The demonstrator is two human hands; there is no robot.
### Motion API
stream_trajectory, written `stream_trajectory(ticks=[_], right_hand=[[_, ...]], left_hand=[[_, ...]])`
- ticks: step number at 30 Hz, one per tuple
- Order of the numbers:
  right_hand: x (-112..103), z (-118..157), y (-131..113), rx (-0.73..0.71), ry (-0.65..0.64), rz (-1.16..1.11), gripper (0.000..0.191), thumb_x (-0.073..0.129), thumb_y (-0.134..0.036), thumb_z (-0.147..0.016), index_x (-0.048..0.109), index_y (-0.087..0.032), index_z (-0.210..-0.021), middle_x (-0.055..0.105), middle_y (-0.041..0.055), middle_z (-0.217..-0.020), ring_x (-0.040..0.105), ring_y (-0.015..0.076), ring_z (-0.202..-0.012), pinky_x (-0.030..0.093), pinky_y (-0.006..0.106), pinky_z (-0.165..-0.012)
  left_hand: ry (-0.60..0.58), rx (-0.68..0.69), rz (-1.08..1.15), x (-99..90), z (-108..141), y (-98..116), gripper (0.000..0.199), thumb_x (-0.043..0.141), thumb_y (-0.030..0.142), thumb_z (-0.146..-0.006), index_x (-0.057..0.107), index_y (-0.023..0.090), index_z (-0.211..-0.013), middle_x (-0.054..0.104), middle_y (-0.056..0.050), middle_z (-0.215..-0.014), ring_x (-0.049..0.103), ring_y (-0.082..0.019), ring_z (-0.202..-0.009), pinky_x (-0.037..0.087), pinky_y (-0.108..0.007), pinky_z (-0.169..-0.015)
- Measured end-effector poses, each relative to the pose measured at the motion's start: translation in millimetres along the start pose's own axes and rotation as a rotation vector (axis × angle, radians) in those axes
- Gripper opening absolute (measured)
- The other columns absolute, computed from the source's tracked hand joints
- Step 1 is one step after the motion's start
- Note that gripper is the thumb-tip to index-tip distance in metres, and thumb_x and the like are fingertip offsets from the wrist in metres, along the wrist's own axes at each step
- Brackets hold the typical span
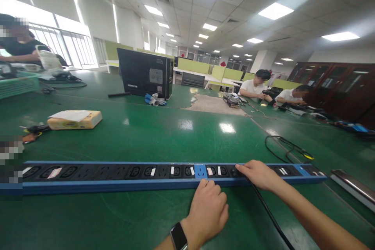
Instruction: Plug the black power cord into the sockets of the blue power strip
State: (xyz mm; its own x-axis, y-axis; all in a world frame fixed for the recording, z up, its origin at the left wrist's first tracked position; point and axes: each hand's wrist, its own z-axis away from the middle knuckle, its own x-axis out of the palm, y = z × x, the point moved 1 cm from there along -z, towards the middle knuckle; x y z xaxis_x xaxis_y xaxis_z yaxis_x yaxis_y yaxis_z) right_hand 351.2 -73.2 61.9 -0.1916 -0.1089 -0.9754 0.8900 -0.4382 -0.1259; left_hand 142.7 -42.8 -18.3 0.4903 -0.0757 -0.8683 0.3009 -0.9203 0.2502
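A long blue-edged power strip [117, 185] with black sockets, a blue socket and several small white labels lies across the table in front of me. My left hand [208, 205], with a watch [178, 236] on its wrist, is curled closed against the strip's front edge, just below the blue socket [200, 171]; nothing shows in it. Right of that, my right hand [258, 172] pinches a black plug [234, 170] at one of the sockets. The plug's black cable [268, 211] runs from under this hand toward the bottom edge. My fingers partly hide the plug, so how deep it sits is unclear.
On the green table [146, 133] are a tissue pack [74, 120], a black computer case [146, 72], gloves [155, 99], a coiled black cable [288, 146] and a metal bar [354, 189]. A green basket [19, 85] stands left. Several people sit around the table.
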Motion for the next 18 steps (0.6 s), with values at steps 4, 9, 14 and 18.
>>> stream_trajectory(ticks=[4, 9, 14, 18], right_hand=[[-3.2, -4.6, -2.3, 0.034, 0.007, 0.026, 0.063, 0.027, -0.058, -0.09, 0.068, -0.017, -0.064, 0.069, 0.0123, -0.072, 0.065, 0.0241, -0.071, 0.037, 0.028, -0.059], [-2.6, -6.8, -6.9, 0.002, -0.053, 0.029, 0.064, 0.027, -0.054, -0.091, 0.068, -0.015, -0.062, 0.069, 0.0102, -0.066, 0.065, 0.0211, -0.066, 0.037, 0.026, -0.056], [0.3, -5.8, -17.8, 0.043, -0.037, 0.11, 0.06, 0.032, -0.055, -0.088, 0.072, -0.013, -0.071, 0.072, 0.0164, -0.081, 0.068, 0.0277, -0.079, 0.043, 0.03, -0.063], [1.9, -3.5, -24.2, 0.067, -0.033, 0.145, 0.059, 0.033, -0.055, -0.088, 0.073, -0.013, -0.079, 0.072, 0.0196, -0.091, 0.067, 0.0323, -0.089, 0.046, 0.037, -0.071]], left_hand=[[0.002, -0.002, -0.003, -1.4, 0.0, 0.5, 0.016, 0.058, 0.032, -0.084, 0.056, 0.019, -0.074, 0.056, -0.002, -0.077, 0.047, -0.02, -0.081, 0.03, -0.037, -0.073], [0.01, -0.004, -0.011, -1.0, 0.3, 0.9, 0.018, 0.058, 0.033, -0.084, 0.056, 0.019, -0.073, 0.057, -0.002, -0.077, 0.047, -0.02, -0.082, 0.03, -0.036, -0.074], [0.012, -0.003, -0.009, 1.8, 0.3, 0.1, 0.018, 0.059, 0.034, -0.083, 0.055, 0.02, -0.073, 0.057, -0.002, -0.077, 0.047, -0.02, -0.082, 0.03, -0.037, -0.075], [0.012, 0.001, -0.008, 2.4, 0.6, -0.1, 0.018, 0.057, 0.033, -0.084, 0.056, 0.019, -0.073, 0.057, -0.002, -0.077, 0.047, -0.02, -0.082, 0.029, -0.037, -0.075]])
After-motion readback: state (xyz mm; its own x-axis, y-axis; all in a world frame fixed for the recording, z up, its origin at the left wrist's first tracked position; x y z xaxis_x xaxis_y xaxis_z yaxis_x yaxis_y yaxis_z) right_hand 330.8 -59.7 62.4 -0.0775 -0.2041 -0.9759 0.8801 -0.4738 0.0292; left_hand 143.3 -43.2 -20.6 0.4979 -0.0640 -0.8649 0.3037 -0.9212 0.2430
